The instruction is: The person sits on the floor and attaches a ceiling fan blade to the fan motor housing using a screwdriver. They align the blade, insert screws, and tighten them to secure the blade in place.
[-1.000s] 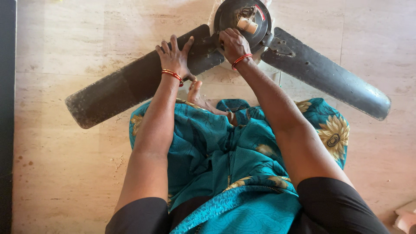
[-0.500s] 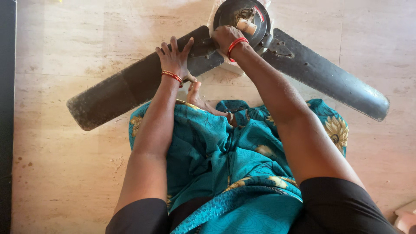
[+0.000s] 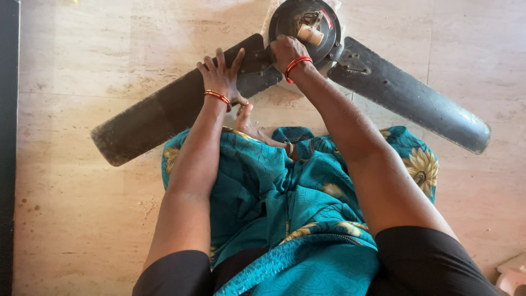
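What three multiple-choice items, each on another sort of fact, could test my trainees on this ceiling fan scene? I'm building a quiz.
1. Where does the left hand rest?
A. flat on the left fan blade
B. on the bare floor
C. on the person's knee

2. How many fan blades show in full?
A. one
B. two
C. four

3. How does the fan lie?
A. hung from a ceiling
B. propped against a wall
C. flat on the stone floor

Answers:
1 A, its fingers are spread on the dark blade near the hub.
2 B, the left blade and the right fan blade reach out from the motor hub, where the right hand rests.
3 C, both blades lie along the floor.
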